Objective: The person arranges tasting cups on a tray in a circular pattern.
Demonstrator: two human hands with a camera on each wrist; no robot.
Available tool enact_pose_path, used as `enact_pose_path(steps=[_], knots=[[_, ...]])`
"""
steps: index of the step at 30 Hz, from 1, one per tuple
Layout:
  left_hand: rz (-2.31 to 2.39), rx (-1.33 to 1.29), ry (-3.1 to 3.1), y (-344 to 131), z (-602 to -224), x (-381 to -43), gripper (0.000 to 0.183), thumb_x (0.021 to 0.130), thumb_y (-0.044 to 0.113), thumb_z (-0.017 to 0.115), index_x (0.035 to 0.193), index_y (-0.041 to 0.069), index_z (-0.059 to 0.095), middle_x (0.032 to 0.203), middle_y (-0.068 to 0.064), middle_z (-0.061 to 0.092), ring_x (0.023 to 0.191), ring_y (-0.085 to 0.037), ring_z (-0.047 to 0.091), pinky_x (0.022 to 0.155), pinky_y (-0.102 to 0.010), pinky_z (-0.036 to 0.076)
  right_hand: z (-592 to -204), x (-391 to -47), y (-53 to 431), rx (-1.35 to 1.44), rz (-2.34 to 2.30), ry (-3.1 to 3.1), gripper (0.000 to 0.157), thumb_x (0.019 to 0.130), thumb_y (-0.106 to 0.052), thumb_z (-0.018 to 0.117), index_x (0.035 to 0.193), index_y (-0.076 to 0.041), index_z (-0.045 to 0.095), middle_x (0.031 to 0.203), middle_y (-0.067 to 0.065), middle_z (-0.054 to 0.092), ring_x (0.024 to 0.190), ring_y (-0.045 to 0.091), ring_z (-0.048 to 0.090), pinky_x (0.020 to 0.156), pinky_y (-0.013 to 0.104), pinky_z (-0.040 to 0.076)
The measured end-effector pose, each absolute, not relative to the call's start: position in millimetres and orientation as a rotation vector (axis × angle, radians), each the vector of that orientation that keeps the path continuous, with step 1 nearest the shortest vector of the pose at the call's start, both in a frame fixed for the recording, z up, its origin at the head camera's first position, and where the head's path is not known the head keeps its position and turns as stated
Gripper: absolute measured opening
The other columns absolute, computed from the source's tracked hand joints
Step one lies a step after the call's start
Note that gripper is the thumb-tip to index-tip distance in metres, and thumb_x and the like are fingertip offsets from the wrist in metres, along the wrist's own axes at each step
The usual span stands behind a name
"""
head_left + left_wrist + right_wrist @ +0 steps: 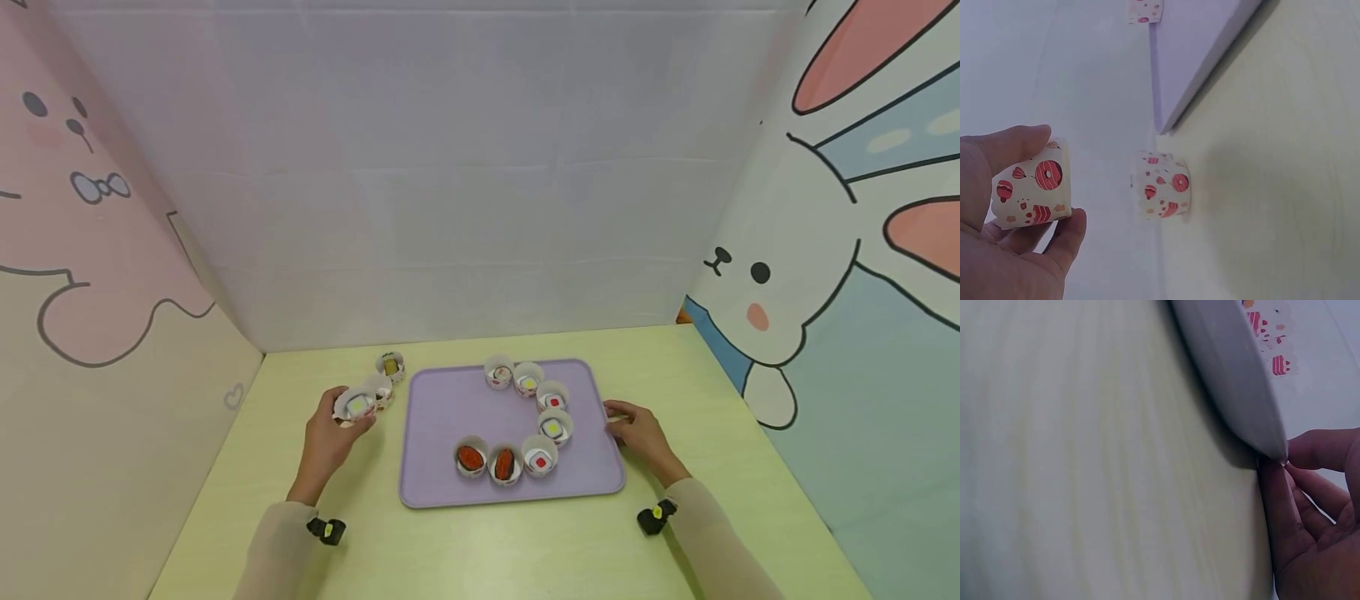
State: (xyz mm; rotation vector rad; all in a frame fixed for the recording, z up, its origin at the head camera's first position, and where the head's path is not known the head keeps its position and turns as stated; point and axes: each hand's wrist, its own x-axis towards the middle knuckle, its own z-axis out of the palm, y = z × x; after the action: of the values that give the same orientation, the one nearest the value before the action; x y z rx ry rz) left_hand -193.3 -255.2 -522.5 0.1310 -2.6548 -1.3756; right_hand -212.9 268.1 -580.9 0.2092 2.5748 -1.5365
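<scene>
In the air left of the tray, my left hand [330, 437] grips a paper baking cup [355, 406] holding a white sushi piece with a yellow centre. The left wrist view shows this cup [1032, 184] between thumb and fingers, printed with red doughnuts and cakes. Just behind it, another cup [381, 390] is partly covered, and a third cup [390, 367] with a yellow-topped piece stands farther back. My right hand [637, 432] pinches the right rim of the lilac tray [438, 417]; in the right wrist view its fingertips [1310, 450] meet the tray's edge [1241, 387].
Several cups stand on the tray in a curve. Two at the front, one of them a left cup [470, 458], hold orange-red topped pieces; another cup [498, 372] is at the back. The pale yellow table [360, 542] meets a white wall sheet [465, 208] behind.
</scene>
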Motion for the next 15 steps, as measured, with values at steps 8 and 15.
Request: enact_pose_path(steps=[8,15], knots=[[-1.414,0.054,-2.638,-239.3,-504.0,-190.6,0.068,0.083,0.023,0.079,0.138,0.007,0.042,0.132,-0.018,0.055,0.122,-0.034,0.055,0.1,-0.052,0.048,-580.9,-212.7,268.2,0.206,-1.538,2.569,0.05,0.086,-0.006,0.063,0.136,-0.001,0.056,0.122,0.021,0.063,0.081,0.01,0.062,0.066,0.024,0.052],[-1.445,-0.03,-2.626,-226.5,-499.8,-193.4,0.066,0.082,0.02,0.08,0.136,0.008,0.044,0.127,-0.015,0.058,0.117,-0.03,0.056,0.1,-0.051,0.048,-581.3,-213.2,268.3,0.208,-1.562,2.552,0.051,0.086,-0.005,0.062,0.136,-0.001,0.056,0.122,0.021,0.063,0.082,0.011,0.063,0.066,0.025,0.053]])
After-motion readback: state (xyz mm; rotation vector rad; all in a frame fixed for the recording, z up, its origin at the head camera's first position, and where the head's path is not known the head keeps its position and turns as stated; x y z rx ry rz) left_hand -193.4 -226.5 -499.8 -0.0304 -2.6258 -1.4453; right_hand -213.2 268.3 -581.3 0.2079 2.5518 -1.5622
